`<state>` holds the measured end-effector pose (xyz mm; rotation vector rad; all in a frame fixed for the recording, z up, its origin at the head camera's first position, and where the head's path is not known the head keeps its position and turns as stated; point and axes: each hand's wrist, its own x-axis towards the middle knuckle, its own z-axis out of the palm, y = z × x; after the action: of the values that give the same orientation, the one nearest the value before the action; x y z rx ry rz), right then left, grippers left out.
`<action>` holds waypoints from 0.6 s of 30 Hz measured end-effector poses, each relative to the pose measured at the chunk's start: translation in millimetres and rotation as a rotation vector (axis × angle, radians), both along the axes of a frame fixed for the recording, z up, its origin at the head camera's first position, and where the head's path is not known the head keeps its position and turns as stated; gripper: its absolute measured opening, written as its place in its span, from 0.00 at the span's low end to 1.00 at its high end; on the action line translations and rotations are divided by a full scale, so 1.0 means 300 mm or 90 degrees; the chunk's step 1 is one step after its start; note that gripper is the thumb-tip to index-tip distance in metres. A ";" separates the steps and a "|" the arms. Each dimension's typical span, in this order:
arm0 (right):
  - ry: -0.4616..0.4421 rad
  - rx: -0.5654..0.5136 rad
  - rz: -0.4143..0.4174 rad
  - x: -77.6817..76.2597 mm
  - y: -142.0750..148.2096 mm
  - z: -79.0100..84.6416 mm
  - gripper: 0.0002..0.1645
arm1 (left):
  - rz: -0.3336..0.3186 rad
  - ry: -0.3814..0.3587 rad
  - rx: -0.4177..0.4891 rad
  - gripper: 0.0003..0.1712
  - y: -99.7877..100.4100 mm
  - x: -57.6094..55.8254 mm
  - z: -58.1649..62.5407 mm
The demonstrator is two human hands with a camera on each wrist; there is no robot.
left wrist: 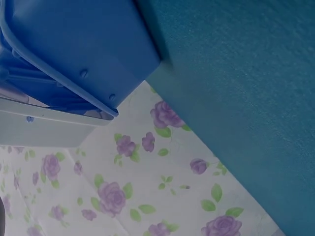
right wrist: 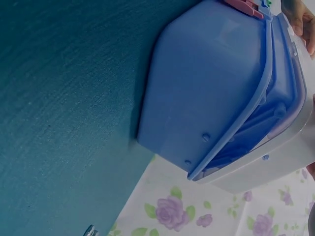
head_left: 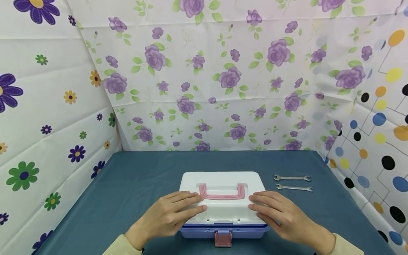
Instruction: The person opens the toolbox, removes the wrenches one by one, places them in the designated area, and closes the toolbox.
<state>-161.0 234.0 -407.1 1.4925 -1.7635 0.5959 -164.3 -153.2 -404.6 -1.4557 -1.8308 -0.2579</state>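
Note:
A storage case with a white lid (head_left: 223, 212), a pink handle (head_left: 222, 196) and a blue base (head_left: 204, 232) stands at the front middle of the table. Its lid sits slightly raised; the side gap shows blue inner parts in both wrist views. At the front, the pink latch (head_left: 222, 238) hangs down, unfastened. My left hand (head_left: 169, 214) rests its extended fingers on the lid's left part, near the handle. On the lid's right part lie the extended fingers of my right hand (head_left: 282, 216). The case's contents are mostly hidden.
Two open-end wrenches, an upper wrench (head_left: 292, 178) and a lower wrench (head_left: 294, 188), lie right of the case. A blue-green cloth covers the table (head_left: 127, 184). Patterned sheets, including the flowered back sheet (head_left: 207, 81), enclose the left, back and right sides.

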 end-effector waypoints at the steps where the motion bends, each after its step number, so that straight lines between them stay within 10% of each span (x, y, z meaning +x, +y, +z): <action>1: -0.004 0.002 -0.002 0.001 0.001 -0.003 0.18 | 0.001 -0.003 -0.002 0.22 0.000 0.001 0.000; 18: -0.004 0.007 0.005 0.014 -0.001 -0.033 0.16 | -0.005 -0.008 -0.008 0.22 -0.006 0.022 -0.027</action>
<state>-156.8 233.6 -416.9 1.5073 -1.7697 0.5956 -157.8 -154.9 -412.6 -1.4741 -1.8392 -0.2601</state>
